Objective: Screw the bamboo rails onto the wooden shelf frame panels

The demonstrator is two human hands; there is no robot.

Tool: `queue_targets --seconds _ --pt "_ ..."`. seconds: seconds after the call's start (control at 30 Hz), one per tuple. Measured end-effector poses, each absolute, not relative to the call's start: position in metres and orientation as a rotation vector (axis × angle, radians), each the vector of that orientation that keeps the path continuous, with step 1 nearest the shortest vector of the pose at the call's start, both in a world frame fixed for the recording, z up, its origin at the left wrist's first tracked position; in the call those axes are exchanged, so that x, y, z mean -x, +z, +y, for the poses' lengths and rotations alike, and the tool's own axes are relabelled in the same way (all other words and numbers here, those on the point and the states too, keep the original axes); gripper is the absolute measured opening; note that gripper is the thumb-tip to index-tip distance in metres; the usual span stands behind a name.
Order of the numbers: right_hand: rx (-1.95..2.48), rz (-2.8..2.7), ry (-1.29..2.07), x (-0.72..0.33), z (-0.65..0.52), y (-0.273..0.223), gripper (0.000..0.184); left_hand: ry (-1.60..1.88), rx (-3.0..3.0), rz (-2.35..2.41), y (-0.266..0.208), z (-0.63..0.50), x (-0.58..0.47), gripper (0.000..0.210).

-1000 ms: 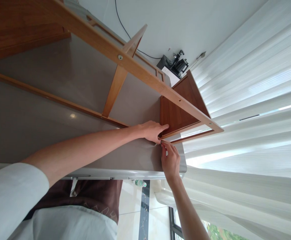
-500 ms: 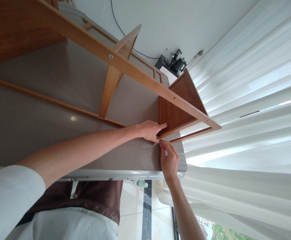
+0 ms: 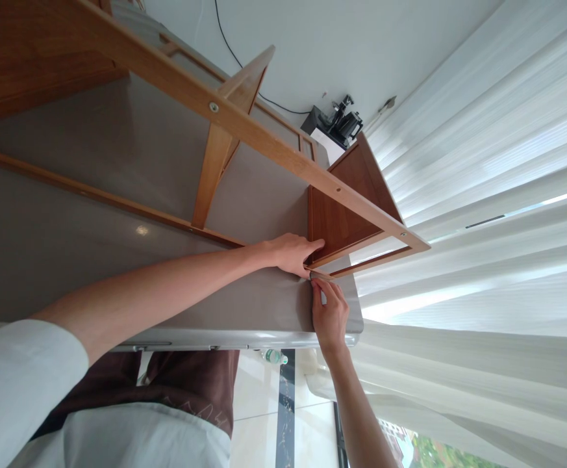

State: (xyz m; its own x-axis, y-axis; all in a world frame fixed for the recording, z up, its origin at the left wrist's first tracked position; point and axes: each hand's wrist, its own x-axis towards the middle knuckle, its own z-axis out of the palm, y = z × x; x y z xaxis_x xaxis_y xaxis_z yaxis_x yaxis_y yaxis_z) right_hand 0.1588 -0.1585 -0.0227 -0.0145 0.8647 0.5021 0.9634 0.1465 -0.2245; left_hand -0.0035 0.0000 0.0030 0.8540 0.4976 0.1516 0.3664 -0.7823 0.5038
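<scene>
A brown wooden shelf frame [image 3: 273, 148] with upright panels rests on a grey-topped table [image 3: 264, 299]. At its near right corner my left hand [image 3: 290, 253] is wrapped round the lower rail, its thumb against the end panel [image 3: 344, 208]. Just below, my right hand [image 3: 330, 315] has thumb and forefinger pinched at the end of that rail, close to my left fingertips. A small dark thing shows at the pinch, too small to name. Screw heads or holes dot the upper rail, one of them a round metal fastener [image 3: 214, 107].
A black kettle [image 3: 349, 127] stands on a small cabinet beyond the table. White curtains [image 3: 482, 273] hang along the right side. A plastic bottle [image 3: 274, 356] is on the tiled floor below the table's front edge. A black cable [image 3: 229, 39] runs along the wall.
Both hands stay at the same corner of the frame. My right fingers have shifted only very slightly at the rail end; the whole view has drifted a little.
</scene>
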Motion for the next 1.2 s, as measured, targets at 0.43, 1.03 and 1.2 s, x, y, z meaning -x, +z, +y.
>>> queue_targets --seconds 0.43,1.03,1.2 --pt "1.752 -2.101 -0.414 -0.154 -0.157 -0.012 0.027 0.367 -2.551 0.635 0.007 -0.002 0.005 0.062" --pt "1.798 -1.906 -0.331 -0.154 -0.156 -0.022 0.025 0.407 -2.549 0.629 0.003 -0.001 0.003 0.062" --pt "1.787 -1.852 -0.267 -0.154 -0.156 -0.025 0.025 0.4 -2.555 0.624 0.002 0.0 0.002 0.059"
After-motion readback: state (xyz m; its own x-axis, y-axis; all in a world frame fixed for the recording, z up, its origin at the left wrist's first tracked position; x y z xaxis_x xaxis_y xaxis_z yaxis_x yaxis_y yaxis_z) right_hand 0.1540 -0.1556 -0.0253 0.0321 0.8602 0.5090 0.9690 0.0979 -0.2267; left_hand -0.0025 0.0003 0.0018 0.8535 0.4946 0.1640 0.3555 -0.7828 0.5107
